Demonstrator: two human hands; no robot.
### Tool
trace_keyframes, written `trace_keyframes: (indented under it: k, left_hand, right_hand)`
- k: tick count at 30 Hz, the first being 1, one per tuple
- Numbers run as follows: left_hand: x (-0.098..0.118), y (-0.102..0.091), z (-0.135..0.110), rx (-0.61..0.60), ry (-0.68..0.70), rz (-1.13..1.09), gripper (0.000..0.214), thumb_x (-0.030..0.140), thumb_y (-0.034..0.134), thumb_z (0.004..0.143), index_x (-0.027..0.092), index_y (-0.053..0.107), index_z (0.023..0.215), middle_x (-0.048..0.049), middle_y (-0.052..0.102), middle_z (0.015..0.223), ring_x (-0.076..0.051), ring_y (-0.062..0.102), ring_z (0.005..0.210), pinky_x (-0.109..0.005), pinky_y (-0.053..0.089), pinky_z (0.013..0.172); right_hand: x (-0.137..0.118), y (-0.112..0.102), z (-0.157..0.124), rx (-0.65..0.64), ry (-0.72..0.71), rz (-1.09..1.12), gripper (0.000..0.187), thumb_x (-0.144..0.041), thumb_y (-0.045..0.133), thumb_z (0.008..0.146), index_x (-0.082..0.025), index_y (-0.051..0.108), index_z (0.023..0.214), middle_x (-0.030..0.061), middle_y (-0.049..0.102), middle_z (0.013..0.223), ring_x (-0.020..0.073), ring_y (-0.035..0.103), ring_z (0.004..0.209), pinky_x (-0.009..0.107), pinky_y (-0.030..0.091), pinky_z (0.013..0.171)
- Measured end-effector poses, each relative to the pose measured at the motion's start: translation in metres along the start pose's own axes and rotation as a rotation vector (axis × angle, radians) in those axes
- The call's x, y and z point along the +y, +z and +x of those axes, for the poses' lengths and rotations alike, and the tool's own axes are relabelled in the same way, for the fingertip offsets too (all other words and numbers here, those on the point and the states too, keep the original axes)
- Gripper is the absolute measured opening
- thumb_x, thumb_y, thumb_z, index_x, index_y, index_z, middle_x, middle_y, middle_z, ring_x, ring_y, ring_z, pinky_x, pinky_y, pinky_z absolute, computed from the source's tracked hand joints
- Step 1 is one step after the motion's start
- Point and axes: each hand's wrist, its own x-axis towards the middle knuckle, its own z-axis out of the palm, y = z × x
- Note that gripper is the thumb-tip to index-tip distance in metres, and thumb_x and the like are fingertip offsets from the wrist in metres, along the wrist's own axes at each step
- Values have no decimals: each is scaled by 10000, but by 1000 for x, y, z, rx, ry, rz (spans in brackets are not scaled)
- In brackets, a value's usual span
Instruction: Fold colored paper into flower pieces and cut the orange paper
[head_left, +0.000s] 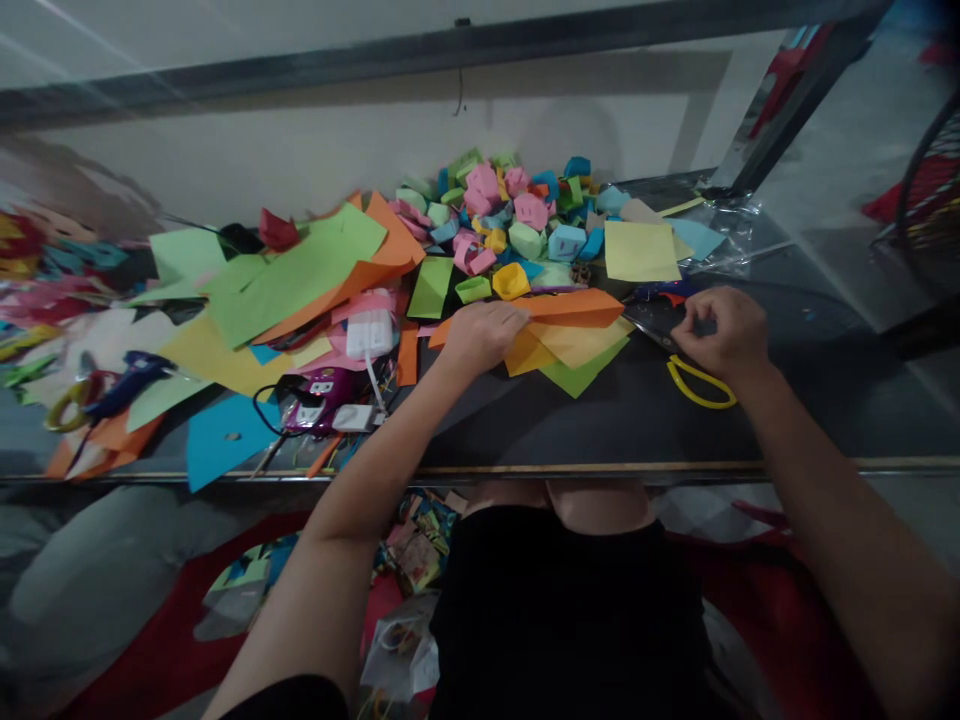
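Note:
My left hand rests knuckles-up on a folded orange paper sheet, fingers curled and pressing it onto the dark tabletop. Under the orange sheet lie yellow and green sheets. My right hand is closed over a pair of scissors with yellow handles, its fingers pinched near the blades at the table's right. What exactly the fingertips grip is partly hidden.
A heap of small folded paper pieces in pink, blue and green sits behind. Loose coloured sheets cover the left side. A white charger, a purple device, a glue gun and other scissors lie left.

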Motion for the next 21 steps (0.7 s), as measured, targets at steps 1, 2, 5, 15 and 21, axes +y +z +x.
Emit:
trace_keyframes:
  k: [1, 2, 5, 15, 21]
  left_hand:
    - [0, -1, 0, 28, -37, -12, 307, 219, 459, 1045, 170, 740, 931, -76, 787, 866, -180, 732, 771, -290, 495, 650]
    - [1, -1, 2, 48, -78, -35, 304, 242, 463, 1050, 174, 745, 958, -82, 791, 888, -184, 738, 790, -297, 512, 670]
    - [17, -2, 9, 75, -161, -121, 305, 288, 459, 1058, 192, 744, 1111, -100, 795, 986, -195, 752, 887, -319, 556, 761]
    - [40, -8, 2, 133, -18, -273, 241, 301, 550, 1026, 254, 733, 1175, -65, 806, 1076, -179, 773, 998, -301, 602, 811]
    - [33, -16, -8, 43, 19, -430, 298, 420, 565, 1006, 250, 731, 1186, -82, 763, 1223, -232, 707, 1194, -475, 503, 1112]
  right_hand:
    - [-5, -1, -1, 9, 28, 31, 275, -166, 611, 691, -286, 364, 708, 53, 654, 754, 237, 597, 735, 419, 499, 746]
    - [-14, 0, -3, 7, 49, 76, 242, -175, 615, 706, -282, 399, 712, 52, 656, 761, 232, 599, 731, 414, 503, 736]
    - [-48, 8, -3, -1, 113, 262, 114, -234, 642, 775, -260, 541, 823, 41, 676, 804, 220, 632, 729, 388, 523, 697]
    - [-65, -3, 37, 89, -131, 535, 1070, -530, 894, 700, -396, 288, 1571, 101, 297, 1690, 370, 312, 1549, 588, 403, 1170]
    - [-84, -17, 43, -153, -100, 710, 470, -507, 919, 661, -258, 747, 1021, 77, 774, 1024, 331, 732, 1023, 509, 582, 951]
